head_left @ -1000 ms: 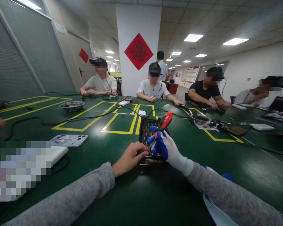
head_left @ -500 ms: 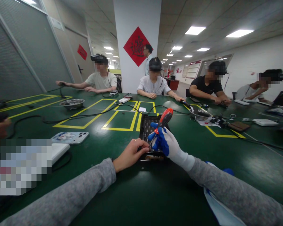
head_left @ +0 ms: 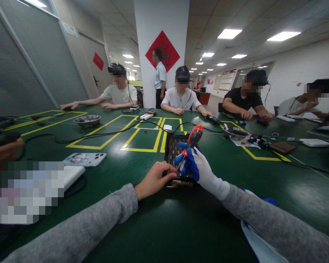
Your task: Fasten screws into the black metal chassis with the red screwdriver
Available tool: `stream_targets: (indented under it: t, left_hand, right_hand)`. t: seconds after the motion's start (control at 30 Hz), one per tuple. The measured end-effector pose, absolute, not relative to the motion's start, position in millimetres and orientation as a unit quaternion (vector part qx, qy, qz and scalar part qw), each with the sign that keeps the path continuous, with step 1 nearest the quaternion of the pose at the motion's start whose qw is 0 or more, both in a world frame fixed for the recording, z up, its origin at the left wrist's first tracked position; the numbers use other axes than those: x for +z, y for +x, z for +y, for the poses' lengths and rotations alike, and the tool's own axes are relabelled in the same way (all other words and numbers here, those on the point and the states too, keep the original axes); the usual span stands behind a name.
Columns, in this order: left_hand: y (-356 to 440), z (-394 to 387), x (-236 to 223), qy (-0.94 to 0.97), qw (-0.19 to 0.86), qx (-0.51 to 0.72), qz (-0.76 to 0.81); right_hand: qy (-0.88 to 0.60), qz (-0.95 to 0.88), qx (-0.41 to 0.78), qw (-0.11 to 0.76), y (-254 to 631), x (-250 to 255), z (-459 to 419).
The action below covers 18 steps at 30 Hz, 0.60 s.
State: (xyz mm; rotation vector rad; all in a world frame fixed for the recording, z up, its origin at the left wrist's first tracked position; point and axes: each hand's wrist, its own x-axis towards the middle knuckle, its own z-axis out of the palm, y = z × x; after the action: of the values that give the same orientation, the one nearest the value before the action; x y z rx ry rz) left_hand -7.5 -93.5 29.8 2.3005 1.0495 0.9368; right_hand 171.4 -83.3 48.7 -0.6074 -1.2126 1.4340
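Note:
My right hand (head_left: 200, 166), in a white glove with blue-coated fingers, is closed around a screwdriver (head_left: 195, 136) with a red and black handle. The tool tilts, handle up, its thin shaft running down to the left toward my other fingertips. My bare left hand (head_left: 155, 178) is closed in a pinch by the shaft's lower end; whatever lies between the fingertips is hidden. Under both hands is a black tray-like case (head_left: 171, 149) with a patterned inside, lying on the green table (head_left: 164, 226). My right hand covers part of its right side.
Left of me lie a phone (head_left: 84, 159) and a white box (head_left: 74, 171). Metal bowls (head_left: 87, 121) stand farther off, one left and one right (head_left: 237, 134). Black cables (head_left: 98, 136) cross the table. A blue-and-white glove-like item (head_left: 252, 233) is under my right forearm. Several co-workers sit opposite.
The view has shifted slightly, while both my hands keep their hold at the case. A person in the background has walked left past the pillar. The far-left co-worker's outstretched hand has lowered to the table.

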Motion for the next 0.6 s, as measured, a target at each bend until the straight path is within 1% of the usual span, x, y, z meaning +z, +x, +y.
stream_targets:
  t: [0.13,0.27,0.43,0.5,0.6]
  left_hand:
    - [-7.8,-93.4,30.8,0.837,0.222,0.344,0.364]
    - [-6.3,-93.7,29.7,0.811,0.233,0.361,0.398]
    - [-6.6,-95.1,29.5,0.826,0.233,0.341,0.384]
    - [-7.1,-95.6,29.1,0.820,0.245,0.354,0.377]
    - [-7.4,-93.9,26.1,0.778,0.271,0.415,0.386]
  right_hand:
    - [-0.259,-0.520,0.594,0.556,171.3,50.0,-83.9]
    - [-0.269,-0.530,0.581,0.556,171.6,50.6,-85.2]
    - [-0.294,-0.530,0.575,0.550,170.6,50.7,-84.9]
    - [-0.310,-0.531,0.547,0.568,171.9,55.1,-83.3]
    - [-0.320,-0.531,0.456,0.639,178.3,66.9,-77.8]
